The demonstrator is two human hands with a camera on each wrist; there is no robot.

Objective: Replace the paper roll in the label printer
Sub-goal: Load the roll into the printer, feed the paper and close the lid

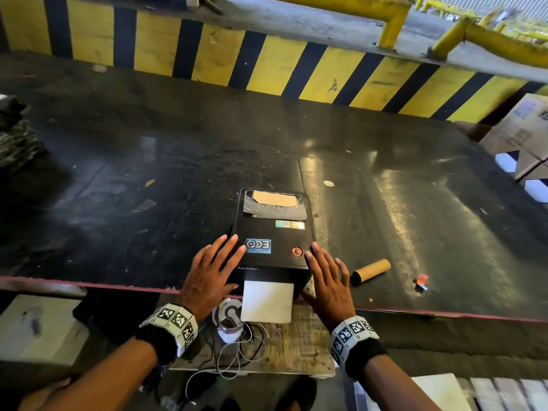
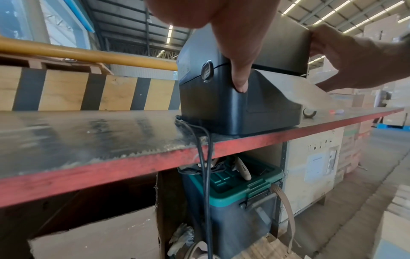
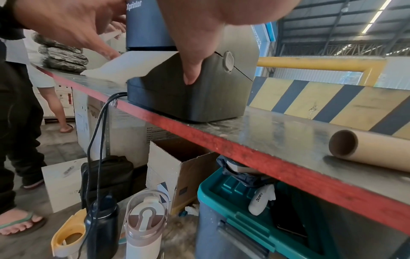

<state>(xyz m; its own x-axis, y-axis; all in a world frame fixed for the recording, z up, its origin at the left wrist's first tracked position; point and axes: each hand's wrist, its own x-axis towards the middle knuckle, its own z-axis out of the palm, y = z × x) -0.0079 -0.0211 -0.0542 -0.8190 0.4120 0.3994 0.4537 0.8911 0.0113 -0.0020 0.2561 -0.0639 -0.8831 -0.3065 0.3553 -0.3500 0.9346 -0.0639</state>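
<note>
The black label printer (image 1: 274,232) stands at the near edge of the dark table (image 1: 148,173) with its lid down. A white strip of label paper (image 1: 267,302) hangs out of its front slot. My left hand (image 1: 216,262) lies flat on the lid's left side, fingers straight. Its thumb (image 2: 240,73) presses down the printer's left wall (image 2: 221,108), next to the side latch (image 2: 207,71). My right hand (image 1: 324,271) rests likewise on the right side, with its thumb (image 3: 191,68) against the right wall (image 3: 199,98). An empty cardboard core (image 1: 370,271) lies on the table to the printer's right.
A yellow-and-black striped barrier (image 1: 267,63) runs along the table's far side. Cardboard boxes (image 1: 522,134) stand at the far right. Below the red table edge (image 3: 244,154) are a teal-lidded bin (image 3: 233,201), bottles (image 3: 142,227), the printer's cables (image 2: 206,157) and another person's legs (image 3: 20,122).
</note>
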